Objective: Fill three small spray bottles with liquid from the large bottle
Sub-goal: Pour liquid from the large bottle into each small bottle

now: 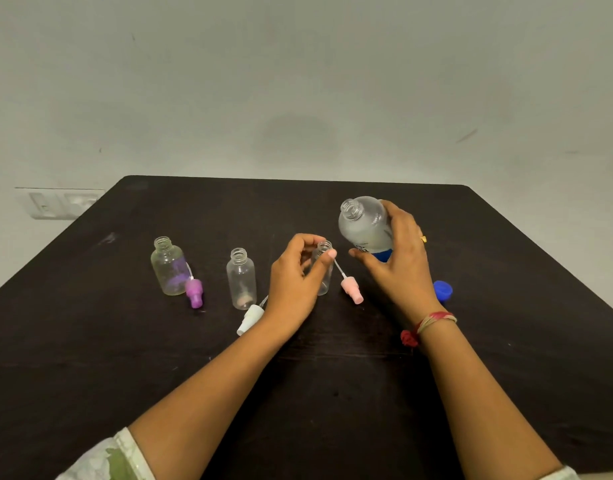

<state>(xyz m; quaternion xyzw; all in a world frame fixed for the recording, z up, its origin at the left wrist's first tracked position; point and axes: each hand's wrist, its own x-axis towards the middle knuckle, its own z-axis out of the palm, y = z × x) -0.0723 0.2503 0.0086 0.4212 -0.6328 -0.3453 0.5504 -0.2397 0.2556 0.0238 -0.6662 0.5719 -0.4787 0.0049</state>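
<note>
The right grip (398, 261) is holding the large bottle (365, 225) above the worktop (332, 393). Its fingers are curling round the lower body, and the open neck is tilting up and to the left. The left grip (293, 275) is pinching the neck of the right bottle (325, 275), which is standing upright just left of the large bottle. The middle bottle (241, 278) and left bottle (168, 266) are standing open, well apart. A purple sprayer (194, 292) is lying against the left bottle, a white sprayer (251, 318) near the middle one, and a pink sprayer (351, 289) beside the right one. A blue cap (442, 291) is lying beyond the right wrist.
</note>
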